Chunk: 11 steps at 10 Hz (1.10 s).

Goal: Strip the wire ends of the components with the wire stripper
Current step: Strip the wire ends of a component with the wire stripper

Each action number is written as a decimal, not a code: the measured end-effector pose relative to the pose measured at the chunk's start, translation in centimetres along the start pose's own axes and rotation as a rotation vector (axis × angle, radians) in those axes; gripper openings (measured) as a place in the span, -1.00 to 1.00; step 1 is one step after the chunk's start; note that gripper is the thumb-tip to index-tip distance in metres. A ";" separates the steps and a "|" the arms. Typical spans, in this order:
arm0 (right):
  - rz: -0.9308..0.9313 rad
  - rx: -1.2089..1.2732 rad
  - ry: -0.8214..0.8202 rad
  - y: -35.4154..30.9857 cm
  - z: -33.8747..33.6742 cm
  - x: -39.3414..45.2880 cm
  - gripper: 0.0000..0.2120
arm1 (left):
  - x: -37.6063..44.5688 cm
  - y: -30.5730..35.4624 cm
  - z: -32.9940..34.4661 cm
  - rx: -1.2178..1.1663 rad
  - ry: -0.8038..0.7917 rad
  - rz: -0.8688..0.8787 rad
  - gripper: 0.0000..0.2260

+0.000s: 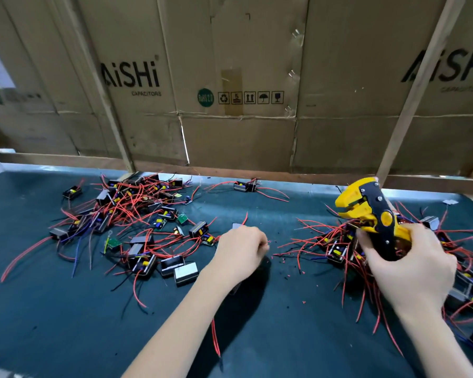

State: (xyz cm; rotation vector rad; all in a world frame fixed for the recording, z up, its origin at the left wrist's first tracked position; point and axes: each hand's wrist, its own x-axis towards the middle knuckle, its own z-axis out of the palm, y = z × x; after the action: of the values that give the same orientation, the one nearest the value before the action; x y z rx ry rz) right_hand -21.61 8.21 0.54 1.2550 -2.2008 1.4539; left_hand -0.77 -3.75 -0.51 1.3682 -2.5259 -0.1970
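At nine o'clock on the dark green mat (52,309), a pile of components (131,214) lies with red wires tangled. The left hand (241,252) is curled knuckles-up at centre, its contents hidden; a red wire (245,218) rises behind it. At three o'clock, the right hand (410,266) grips the yellow wire stripper (366,208) over a second pile (336,249), partly cut off. Cardboard boxes (230,77) stand at twelve, contents unseen.

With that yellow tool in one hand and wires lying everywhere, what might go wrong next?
The red wires are tangled, so lifting one component may drag others along. The wire stripper sits right over the right-hand pile and could snag or nick a wrong wire. The left hand could get pinched when feeding a wire in.
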 end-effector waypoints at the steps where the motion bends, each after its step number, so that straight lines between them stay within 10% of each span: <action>1: -0.027 0.064 0.052 -0.5 -0.3 0.7 -0.59 | 2.6 2.8 -2.7 -0.056 0.076 0.159 -0.84; 3: -0.049 0.067 0.131 0.9 0.3 1.5 -0.39 | 4.6 7.3 -6.5 -0.238 0.311 0.442 -0.37; 5: -0.100 0.119 0.232 2.3 1.1 2.0 -0.48 | 4.6 -2.3 -6.8 -0.131 0.284 0.087 -0.67; 7: -0.166 0.681 -0.198 1.5 3.1 0.3 -0.71 | 2.1 -11.1 -4.4 0.004 -0.013 -0.439 -0.64; 9: -0.012 0.748 -0.608 1.4 4.2 -1.1 -0.69 | 2.0 -11.7 -4.5 -0.197 0.105 -0.405 -0.79; 11: 0.136 0.700 -0.653 1.8 4.3 -0.5 -0.53 | 1.4 -11.1 -6.0 -0.837 0.136 -0.303 -0.70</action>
State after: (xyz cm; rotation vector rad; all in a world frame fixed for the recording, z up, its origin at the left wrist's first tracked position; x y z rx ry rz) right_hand -21.48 5.13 -3.02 2.0751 -2.2254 2.2419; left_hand 9.19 -10.94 2.79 1.2996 -1.7521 -1.0363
